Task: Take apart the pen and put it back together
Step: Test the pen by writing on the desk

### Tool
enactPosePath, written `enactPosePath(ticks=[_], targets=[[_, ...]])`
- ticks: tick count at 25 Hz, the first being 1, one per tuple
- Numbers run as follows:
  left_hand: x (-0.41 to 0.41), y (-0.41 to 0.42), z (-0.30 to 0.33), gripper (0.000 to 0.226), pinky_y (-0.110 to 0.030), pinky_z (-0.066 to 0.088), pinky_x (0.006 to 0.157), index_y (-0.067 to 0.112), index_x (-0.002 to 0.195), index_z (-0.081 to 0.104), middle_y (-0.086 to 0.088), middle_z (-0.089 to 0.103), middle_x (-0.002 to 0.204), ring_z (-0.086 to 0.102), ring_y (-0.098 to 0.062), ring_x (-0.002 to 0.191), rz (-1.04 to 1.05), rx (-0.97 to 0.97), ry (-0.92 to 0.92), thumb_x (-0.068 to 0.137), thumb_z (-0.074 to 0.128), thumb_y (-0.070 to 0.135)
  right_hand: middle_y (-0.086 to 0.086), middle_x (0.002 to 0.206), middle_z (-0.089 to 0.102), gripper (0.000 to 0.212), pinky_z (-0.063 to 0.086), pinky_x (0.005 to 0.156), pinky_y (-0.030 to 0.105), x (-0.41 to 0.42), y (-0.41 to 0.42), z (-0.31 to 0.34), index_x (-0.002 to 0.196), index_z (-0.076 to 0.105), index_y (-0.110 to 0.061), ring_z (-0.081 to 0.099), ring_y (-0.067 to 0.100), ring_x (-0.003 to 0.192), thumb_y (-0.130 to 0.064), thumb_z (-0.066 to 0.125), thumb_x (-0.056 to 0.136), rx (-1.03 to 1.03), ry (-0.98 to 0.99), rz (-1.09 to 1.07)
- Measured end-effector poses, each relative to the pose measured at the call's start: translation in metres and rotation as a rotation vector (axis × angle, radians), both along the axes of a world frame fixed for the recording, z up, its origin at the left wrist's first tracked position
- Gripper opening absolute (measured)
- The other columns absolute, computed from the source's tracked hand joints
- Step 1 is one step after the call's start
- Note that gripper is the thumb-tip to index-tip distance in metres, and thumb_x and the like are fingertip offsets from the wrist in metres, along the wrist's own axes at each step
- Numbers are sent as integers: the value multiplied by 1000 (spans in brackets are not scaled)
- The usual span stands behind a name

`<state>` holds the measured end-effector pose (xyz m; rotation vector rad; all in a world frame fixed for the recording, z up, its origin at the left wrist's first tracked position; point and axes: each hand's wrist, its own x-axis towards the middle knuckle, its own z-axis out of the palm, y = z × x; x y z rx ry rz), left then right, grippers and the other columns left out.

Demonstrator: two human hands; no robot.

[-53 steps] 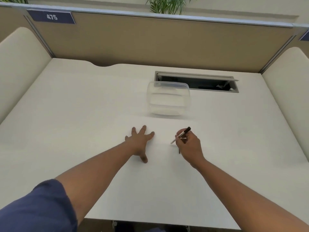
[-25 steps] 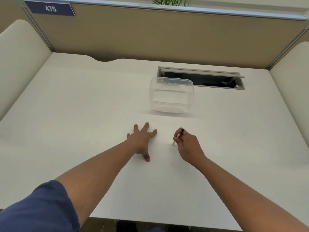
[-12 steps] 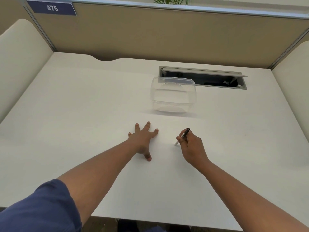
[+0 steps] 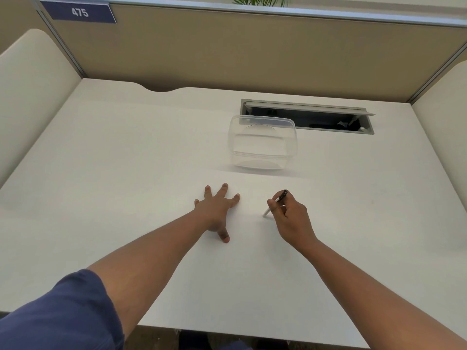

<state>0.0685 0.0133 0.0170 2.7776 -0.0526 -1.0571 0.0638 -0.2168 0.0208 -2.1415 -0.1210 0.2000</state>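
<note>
A slim pen (image 4: pixel 281 197), white along its barrel and dark at its upper end, is held in a writing grip by my right hand (image 4: pixel 290 218). Its white lower end (image 4: pixel 265 213) touches the white desk (image 4: pixel 126 173) and its dark end tilts up and away from me. My fingers cover the middle of the barrel. My left hand (image 4: pixel 217 210) lies flat on the desk a short way to the left of the pen, palm down, fingers spread, holding nothing.
A clear plastic tub (image 4: pixel 262 145) stands on the desk beyond both hands. Behind it a cable hatch (image 4: pixel 308 117) is open in the desktop. Tan partition panels (image 4: pixel 252 54) close the back, and cream side panels stand left and right.
My right hand shifted the pen slightly in its grip; the dark end dipped and rose again. My left hand stayed flat. The camera tilted a little downward.
</note>
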Motion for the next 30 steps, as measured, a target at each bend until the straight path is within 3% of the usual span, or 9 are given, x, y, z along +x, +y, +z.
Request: enactPosePath(ticks=[3, 6, 9, 12, 14, 17, 22, 30], targets=[[1, 0, -1, 140, -74, 15, 114, 47, 156, -1, 6, -23, 167, -21, -44, 150, -3, 4, 3, 56, 96, 41, -19, 58, 55, 16, 37, 52, 24, 3, 2, 6, 87, 52, -32, 43, 10, 49, -36, 51, 102, 18, -74, 9], [0, 1, -2, 140, -74, 15, 114, 47, 156, -1, 6, -23, 167, -21, -45, 150, -6, 3, -2, 56, 96, 42, -22, 73, 63, 16, 37, 57, 15, -1, 2, 6, 87, 54, -27, 50, 10, 54, -30, 50, 102, 20, -203, -4], [0, 1, -2, 140, -74, 15, 114, 47, 156, -1, 6, -23, 166, -21, -45, 150, -7, 6, -2, 56, 96, 42, -8, 59, 55, 20, 37, 68, 32, -4, 5, -2, 83, 49, -23, 53, 6, 61, -18, 53, 101, -152, -108, 75], [0, 1, -3, 140, -74, 15, 114, 47, 156, -1, 6, -23, 166, -21, -45, 150, -8, 9, -3, 56, 96, 43, -22, 62, 60, 22, 34, 58, 27, 1, 6, -4, 82, 47, -26, 51, 7, 56, -16, 52, 101, -143, -98, 89], [1, 1, -4, 140, -74, 14, 114, 47, 156, -1, 6, -23, 166, -21, -45, 149, -6, 9, -6, 56, 96, 43, -9, 67, 62, 19, 37, 56, 28, 0, 5, -5, 85, 49, -25, 47, 15, 54, -17, 52, 101, -64, -119, 44], [1, 1, -4, 140, -74, 15, 114, 47, 156, -1, 6, -23, 166, -21, -45, 149, -8, 14, -6, 55, 96, 43, 6, 68, 62, 15, 45, 67, 39, -5, 2, -13, 88, 52, -25, 52, 27, 59, -19, 52, 102, -38, -104, 13], [1, 1, -4, 140, -74, 14, 113, 47, 156, -2, 6, -23, 166, -21, -46, 149, -8, 14, -3, 56, 96, 43, -3, 74, 58, 14, 36, 52, 22, 0, -1, -10, 87, 51, -32, 43, 10, 53, -30, 53, 102, 7, -126, -1], [1, 1, -5, 140, -74, 13, 113, 47, 156, -2, 6, -23, 166, -22, -45, 149, -10, 8, -3, 56, 95, 43, -12, 68, 54, 16, 38, 57, 30, 0, 2, -6, 86, 49, -30, 46, 10, 58, -31, 51, 102, -42, -116, 35]])
